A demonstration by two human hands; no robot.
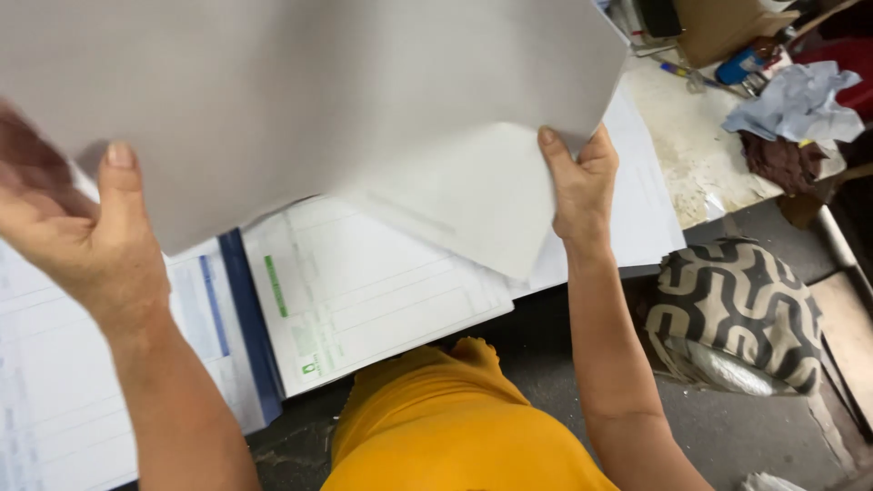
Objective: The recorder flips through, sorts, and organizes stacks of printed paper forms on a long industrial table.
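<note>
Head view: the left hand [68, 232] grips the left edge of a large grey sheet [300, 100], thumb on the near face and fingers hidden behind it; the right hand [577, 182] pinches the sheet's lower right edge, thumb in front. The sheet is held up off the tabletop [700, 155], close to the camera, and fills most of the upper frame. Its lower part sags into a loose fold between the two grips. Beneath it lie printed forms [364, 291], one with a green mark, and further sheets with blue bands [232, 309], overlapping and overhanging the near edge. To the right, crumpled paper [800, 100], a dark cloth and small tools sit on a stained, rough surface; a patterned cushion [737, 309] rests below. Risks, as judged: the thin pinch at the right could slip and let the sheet swing or crease along the sag; the raised sheet blocks sight of the forms, so a blind lowering could drag the overhanging ones to the floor; contact with the stained surface could soil it.
</note>
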